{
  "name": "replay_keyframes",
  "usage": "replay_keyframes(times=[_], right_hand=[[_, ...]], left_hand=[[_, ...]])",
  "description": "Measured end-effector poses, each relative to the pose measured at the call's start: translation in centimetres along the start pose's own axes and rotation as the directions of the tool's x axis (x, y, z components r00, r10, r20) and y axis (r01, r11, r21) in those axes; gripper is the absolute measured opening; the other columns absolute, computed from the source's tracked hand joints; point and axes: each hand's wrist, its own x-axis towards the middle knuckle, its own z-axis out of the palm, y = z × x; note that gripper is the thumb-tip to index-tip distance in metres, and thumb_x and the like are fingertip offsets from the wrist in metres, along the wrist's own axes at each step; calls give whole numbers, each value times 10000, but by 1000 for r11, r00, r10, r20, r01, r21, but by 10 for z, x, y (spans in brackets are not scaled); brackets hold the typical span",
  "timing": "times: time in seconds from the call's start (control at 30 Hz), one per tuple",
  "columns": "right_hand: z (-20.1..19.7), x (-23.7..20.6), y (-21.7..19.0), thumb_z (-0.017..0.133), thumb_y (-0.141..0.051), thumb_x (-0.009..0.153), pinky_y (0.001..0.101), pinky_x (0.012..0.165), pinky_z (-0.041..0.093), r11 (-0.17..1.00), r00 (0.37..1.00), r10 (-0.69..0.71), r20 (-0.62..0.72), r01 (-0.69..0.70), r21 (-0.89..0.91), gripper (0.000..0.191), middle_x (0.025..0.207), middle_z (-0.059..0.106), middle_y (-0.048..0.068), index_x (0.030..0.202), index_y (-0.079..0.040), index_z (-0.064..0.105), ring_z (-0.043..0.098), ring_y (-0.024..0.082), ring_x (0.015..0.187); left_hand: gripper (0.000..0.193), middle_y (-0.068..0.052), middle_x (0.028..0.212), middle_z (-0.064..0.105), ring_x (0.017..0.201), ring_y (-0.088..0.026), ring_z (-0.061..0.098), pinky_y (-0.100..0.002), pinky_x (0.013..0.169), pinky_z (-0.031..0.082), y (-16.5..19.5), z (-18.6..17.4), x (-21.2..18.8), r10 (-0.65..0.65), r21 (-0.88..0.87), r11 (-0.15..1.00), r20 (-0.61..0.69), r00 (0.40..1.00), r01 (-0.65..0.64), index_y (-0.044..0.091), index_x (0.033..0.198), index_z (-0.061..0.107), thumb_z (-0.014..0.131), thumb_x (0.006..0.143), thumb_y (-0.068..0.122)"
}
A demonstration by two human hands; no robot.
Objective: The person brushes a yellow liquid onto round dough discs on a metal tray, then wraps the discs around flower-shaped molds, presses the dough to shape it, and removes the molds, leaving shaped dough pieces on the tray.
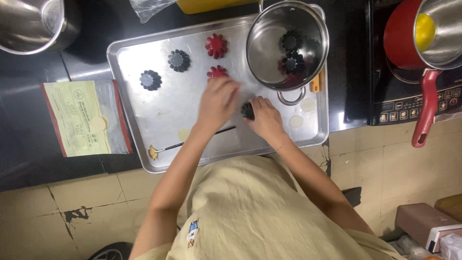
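Observation:
My right hand (265, 119) grips a small dark fluted mould (247, 110) just above a silver baking tray (144, 139). My left hand (219, 102) is blurred and hovers right beside it, palm down, with nothing visible in it. Just beyond its fingertips sits a red fluted mould (217, 71). Another red mould (216, 45) and two dark ones (178, 60) (150, 80) stand further up the tray. A thin brush (166, 149) with a yellow tip lies on the tray under my left forearm.
A steel pot (269, 48) on the tray's right end holds several more moulds. Pale dough discs (297, 121) lie by the tray's right edge. A plastic bag with a paper sheet (84, 118) lies to the left. At right, a red pan (399, 38) sits on a cooktop.

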Motion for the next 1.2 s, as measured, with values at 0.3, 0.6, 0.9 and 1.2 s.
replay_keyframes(times=[0.3, 0.6, 0.9, 1.2], right_hand=[[10, -12, 27, 828, -242, 766, 454, 773, 567, 994, 993, 75, 96, -82, 71, 582, 1199, 535, 154, 1257, -68, 567, 665, 371, 929], [1, -25, 49, 860, -219, 755, 410, 852, 587, 926, 973, -89, -213, 160, 343, 557, 1232, 645, 104, 1258, -111, 645, 697, 337, 1039], [31, -3, -32, 890, -175, 736, 385, 940, 535, 928, 990, -59, -130, 102, 359, 572, 1213, 603, 110, 1227, -58, 621, 643, 317, 1100], [69, 26, -113, 870, -172, 665, 422, 914, 498, 948, 945, -284, -160, 302, 100, 601, 1212, 592, 114, 1219, -60, 662, 570, 345, 1106]], left_hand=[[139, -165, 1030, 687, 951, -329, 677, -426, 731, 582, -16, 208, 161, -56, 546, 786, 530, 846, -290, 26, 906, 756, 687, 796, 76], [184, -33, 905, 642, 768, -114, 630, -282, 641, 505, -12, 84, 97, -157, -586, 445, 694, 703, 677, 79, 1076, 617, 690, 971, 212], [298, 1, 836, 625, 676, -85, 565, -256, 619, 492, -98, -50, -123, -713, -616, 235, 416, 564, 752, -12, 1169, 692, 643, 1016, 239], [273, -96, 995, 756, 751, -188, 701, -316, 677, 559, -128, -133, -189, -643, -137, 763, -58, 764, 632, 27, 1195, 704, 674, 936, 109]])
